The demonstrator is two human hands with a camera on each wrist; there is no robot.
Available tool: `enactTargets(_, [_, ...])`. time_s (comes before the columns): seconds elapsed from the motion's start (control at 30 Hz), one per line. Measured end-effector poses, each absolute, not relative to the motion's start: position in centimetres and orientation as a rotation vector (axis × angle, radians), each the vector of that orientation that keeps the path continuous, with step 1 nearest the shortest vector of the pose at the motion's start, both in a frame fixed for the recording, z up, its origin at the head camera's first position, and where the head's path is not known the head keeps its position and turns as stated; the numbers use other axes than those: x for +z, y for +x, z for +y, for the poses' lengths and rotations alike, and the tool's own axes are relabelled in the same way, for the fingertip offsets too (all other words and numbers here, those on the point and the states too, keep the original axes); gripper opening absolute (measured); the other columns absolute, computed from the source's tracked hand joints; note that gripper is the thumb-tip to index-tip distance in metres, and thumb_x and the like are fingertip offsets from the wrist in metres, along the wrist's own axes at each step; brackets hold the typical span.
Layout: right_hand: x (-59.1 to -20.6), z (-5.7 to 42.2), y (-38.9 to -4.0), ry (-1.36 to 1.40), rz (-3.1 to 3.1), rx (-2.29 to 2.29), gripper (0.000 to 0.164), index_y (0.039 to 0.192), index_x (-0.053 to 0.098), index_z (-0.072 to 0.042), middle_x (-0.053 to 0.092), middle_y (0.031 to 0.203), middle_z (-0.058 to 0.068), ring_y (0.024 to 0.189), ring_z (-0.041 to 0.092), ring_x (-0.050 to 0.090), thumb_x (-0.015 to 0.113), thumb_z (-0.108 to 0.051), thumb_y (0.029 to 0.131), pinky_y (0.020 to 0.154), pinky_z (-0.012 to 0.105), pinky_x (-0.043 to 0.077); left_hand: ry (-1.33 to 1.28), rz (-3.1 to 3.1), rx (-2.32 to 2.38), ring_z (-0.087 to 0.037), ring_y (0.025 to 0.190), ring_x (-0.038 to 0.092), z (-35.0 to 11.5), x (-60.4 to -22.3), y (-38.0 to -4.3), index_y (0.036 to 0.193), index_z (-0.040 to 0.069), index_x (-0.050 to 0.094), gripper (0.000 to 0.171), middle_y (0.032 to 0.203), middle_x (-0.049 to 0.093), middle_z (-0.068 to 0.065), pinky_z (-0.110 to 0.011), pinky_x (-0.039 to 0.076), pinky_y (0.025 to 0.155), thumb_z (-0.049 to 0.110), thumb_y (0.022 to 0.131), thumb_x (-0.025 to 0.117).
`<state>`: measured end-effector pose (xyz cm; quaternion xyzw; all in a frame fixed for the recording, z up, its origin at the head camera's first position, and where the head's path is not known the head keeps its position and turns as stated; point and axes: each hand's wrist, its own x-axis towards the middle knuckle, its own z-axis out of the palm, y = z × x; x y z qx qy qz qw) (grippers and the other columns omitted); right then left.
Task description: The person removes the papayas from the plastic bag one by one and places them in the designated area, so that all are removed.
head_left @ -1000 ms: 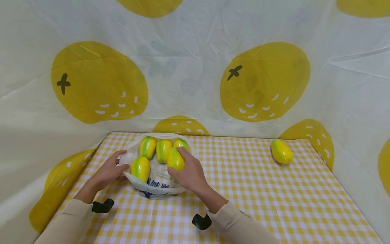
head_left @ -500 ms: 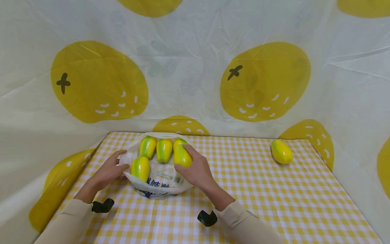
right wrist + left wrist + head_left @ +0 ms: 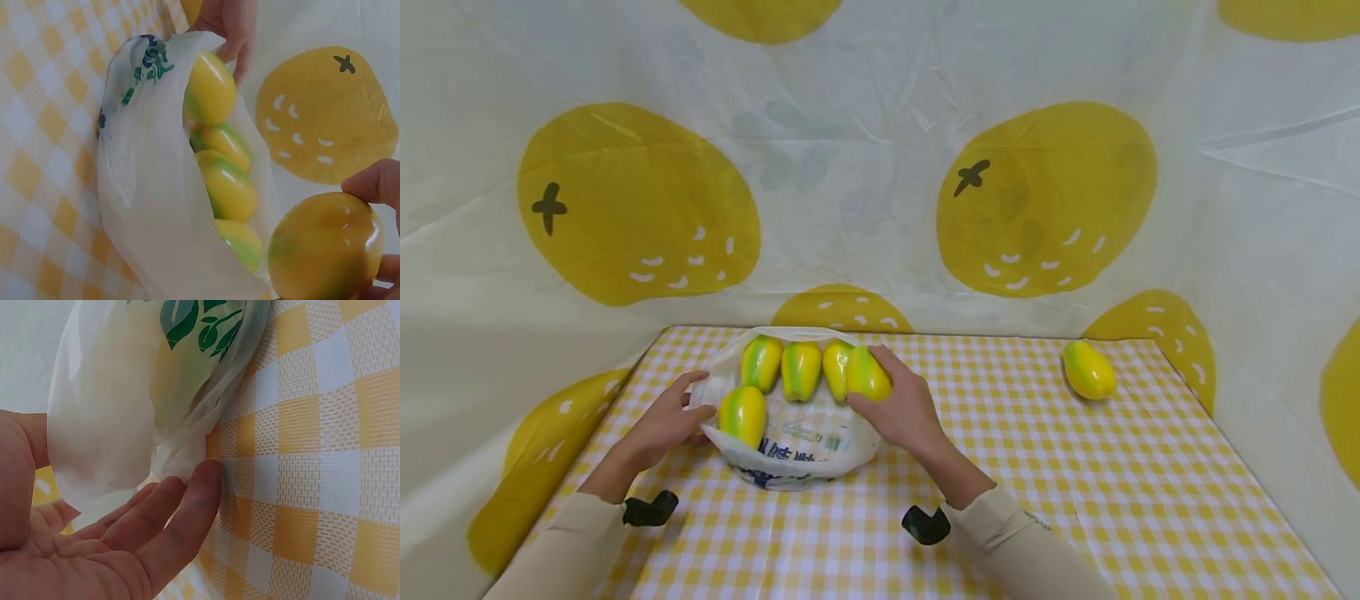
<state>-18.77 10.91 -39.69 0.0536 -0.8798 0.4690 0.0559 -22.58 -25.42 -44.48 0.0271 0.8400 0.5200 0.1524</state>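
A white plastic bag with printed lettering lies with its mouth wide, several yellow-green mangoes inside. At its left rim my left hand holds the plastic bag between thumb and fingers, which the left wrist view shows close up. My right hand grips another mango over the bag's right rim. In the right wrist view, this held mango sits between thumb and fingertips, apart from the row of mangoes in the bag.
A single mango lies at the back right of the table, far from both hands. Yellow-and-white checked cloth covers the table. Behind it hangs a pale curtain printed with large yellow fruit.
My right hand has moved right with the mango, from above the bag's middle to its right rim. My left hand keeps its place on the bag.
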Motion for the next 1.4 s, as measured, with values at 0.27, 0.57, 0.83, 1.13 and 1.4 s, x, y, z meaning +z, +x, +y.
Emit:
enactTargets(0.27, [-39.9,11.9,-18.7,0.080,-2.673,1.438,0.071,0.153,0.053,-0.021,0.056,0.155,0.009,0.107,0.029,0.065,0.080,-0.026,0.088,0.082,0.040,0.058,0.087,2.389,1.503,-0.023,0.096,0.069,-25.6,-44.7,-22.2,0.166,0.002,0.007,0.078,0.142,0.045,-0.037,-0.040,0.063,0.080,0.016,0.107,0.056])
enactTargets(0.57, [-39.6,13.2,-19.2,0.096,-2.662,1.383,0.071,0.154,0.051,-0.022,0.059,0.150,0.011,0.101,0.029,0.065,0.078,-0.025,0.088,0.076,0.037,0.057,0.078,2.408,1.486,-0.023,0.097,0.069,-25.6,-44.5,-22.3,0.166,0.002,0.006,0.078,0.145,0.043,-0.038,-0.040,0.063,0.080,0.017,0.107,0.056])
enactTargets(0.83, [-39.7,14.6,-19.7,0.059,-2.668,1.335,0.073,0.156,0.049,-0.022,0.053,0.157,0.011,0.102,0.031,0.065,0.077,-0.026,0.089,0.078,0.039,0.057,0.072,2.405,1.483,-0.023,0.098,0.069,-25.5,-44.6,-22.6,0.166,0.004,0.006,0.079,0.146,0.043,-0.038,-0.039,0.063,0.080,0.017,0.107,0.056])
enactTargets(1.13, [-40.0,15.7,-20.1,0.050,-2.668,1.252,0.073,0.155,0.050,-0.020,0.059,0.150,0.012,0.097,0.030,0.064,0.076,-0.027,0.087,0.075,0.038,0.055,0.071,2.399,1.483,-0.024,0.101,0.068,-25.4,-44.5,-22.5,0.167,0.004,0.006,0.079,0.147,0.041,-0.038,-0.040,0.063,0.082,0.018,0.107,0.056])
enactTargets(1.4, [-39.9,16.5,-20.4,0.060,-2.645,1.237,0.072,0.155,0.050,-0.019,0.063,0.142,0.014,0.094,0.031,0.063,0.075,-0.025,0.088,0.075,0.038,0.055,0.062,2.409,1.466,-0.024,0.100,0.068,-25.4,-44.3,-22.6,0.167,0.004,0.006,0.079,0.147,0.041,-0.038,-0.040,0.063,0.081,0.018,0.107,0.056])
